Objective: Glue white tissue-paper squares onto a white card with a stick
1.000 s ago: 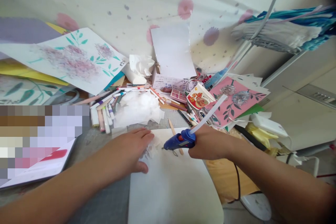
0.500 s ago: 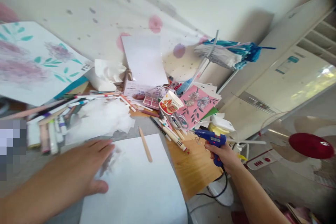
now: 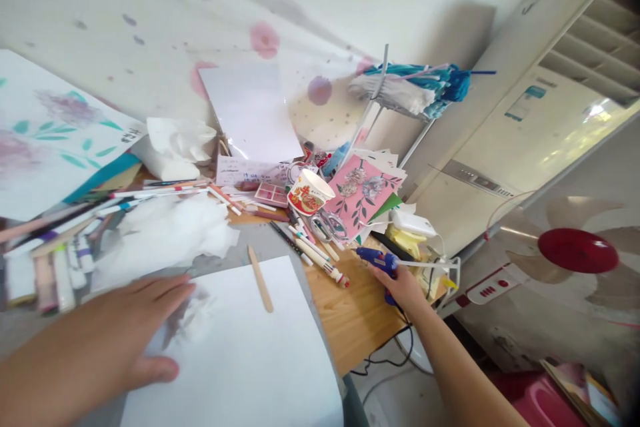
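Observation:
Fingers spread, my left hand point(image 3: 135, 333) rests at the left edge of a white sheet point(image 3: 240, 353), beside a whitish-grey textured patch point(image 3: 193, 320) on it. A flat wooden stick point(image 3: 260, 280) lies across the sheet's upper part. At the right of the table, my right hand point(image 3: 400, 287) is wrapped round a blue glue gun point(image 3: 375, 258), whose nozzle points left. Its black cord point(image 3: 407, 347) hangs past the table's edge. The hand hides part of the handle.
Crumpled white tissue point(image 3: 170, 227) and several markers point(image 3: 60, 273) lie at the left. A paper cup point(image 3: 310, 193), pens point(image 3: 315, 253) and a pink floral card point(image 3: 360, 193) fill the back. A white wire stand point(image 3: 453, 273) and a fan point(image 3: 577, 250) are at the right.
My right hand has brought the glue gun down and left, closer to the tabletop beside the white wire stand. The camera view has shifted right. My left hand stays beside the textured patch.

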A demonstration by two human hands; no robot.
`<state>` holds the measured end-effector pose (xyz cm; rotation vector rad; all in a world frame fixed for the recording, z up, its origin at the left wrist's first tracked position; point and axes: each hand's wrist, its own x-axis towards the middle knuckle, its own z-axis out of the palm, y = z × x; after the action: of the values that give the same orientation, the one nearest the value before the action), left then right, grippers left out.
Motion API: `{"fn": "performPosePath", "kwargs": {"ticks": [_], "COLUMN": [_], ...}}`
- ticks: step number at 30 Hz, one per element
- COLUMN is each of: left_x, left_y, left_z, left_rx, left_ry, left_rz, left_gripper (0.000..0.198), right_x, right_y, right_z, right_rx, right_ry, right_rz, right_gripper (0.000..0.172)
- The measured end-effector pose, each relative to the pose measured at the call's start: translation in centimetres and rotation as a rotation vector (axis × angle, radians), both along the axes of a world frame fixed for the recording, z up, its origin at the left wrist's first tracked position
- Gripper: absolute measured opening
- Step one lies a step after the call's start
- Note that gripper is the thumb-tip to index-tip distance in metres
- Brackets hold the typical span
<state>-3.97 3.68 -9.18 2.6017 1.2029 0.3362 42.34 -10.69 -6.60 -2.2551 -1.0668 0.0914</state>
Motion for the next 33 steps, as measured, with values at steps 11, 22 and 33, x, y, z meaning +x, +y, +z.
{"fn": "performPosePath", "kwargs": {"ticks": [11, 22, 33], "left_x": [1.7, 1.0, 0.0], "left_y": [-2.4, -2.9, -2.1], "left_z": [6.1, 7.0, 6.6], "left_rx": [-0.109, -0.153, -0.158], "left_ry": [0.202, 0.301, 0.201], "left_rz": [0.002, -0.007, 0.011], "left_gripper": [0.069, 0.074, 0.05], "right_x": [-13.7, -20.7, -21.7], "right_y": [-0.1, 10.6, 15.8], "right_z": [1.0, 2.7, 1.2], "right_rx": [0.139, -0.328, 0.199], "right_ry": [-0.236, -0.307, 0.184], "right_rz": [0.764, 1.055, 1.09], "right_gripper": [0.014, 0.041, 0.015]}}
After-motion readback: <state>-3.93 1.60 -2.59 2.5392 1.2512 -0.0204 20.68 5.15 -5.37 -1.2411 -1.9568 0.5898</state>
